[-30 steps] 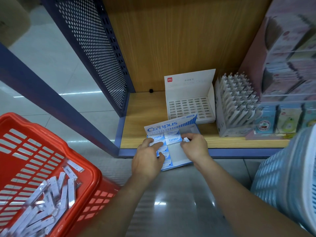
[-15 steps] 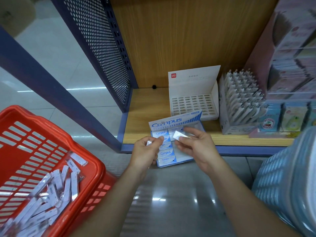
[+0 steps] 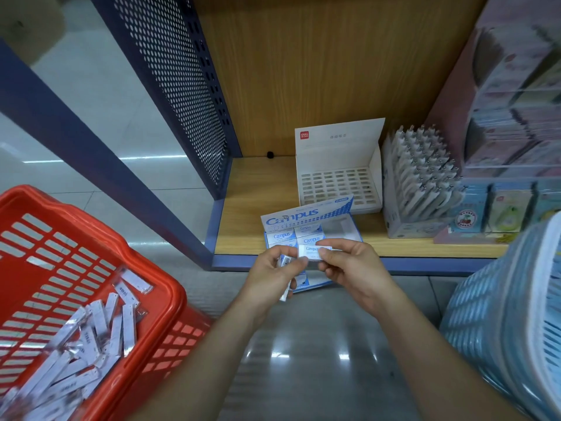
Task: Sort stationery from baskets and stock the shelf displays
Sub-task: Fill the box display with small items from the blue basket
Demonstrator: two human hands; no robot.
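At shelf (image 3: 425, 264) front, right hand (image 3: 355, 268) pinches eraser (image 3: 312, 252) crosswise; left hand (image 3: 270, 275) grips erasers (image 3: 286, 261).

One view is supplied, taken by a wide-angle camera worn on the head. It is directed forward and steeply down onto a low shelf (image 3: 252, 208) and the floor (image 3: 303, 344) before it. The left hand (image 3: 270, 278) and right hand (image 3: 355, 268) are held close beneath the lens near frame centre, each gripping an eraser (image 3: 312, 252). Both forearms are seen entering from the bottom edge. A red basket (image 3: 170, 287) is cut off by the left edge and a blue basket (image 3: 501, 329) by the right. Straight lines are bowed towards the margins.
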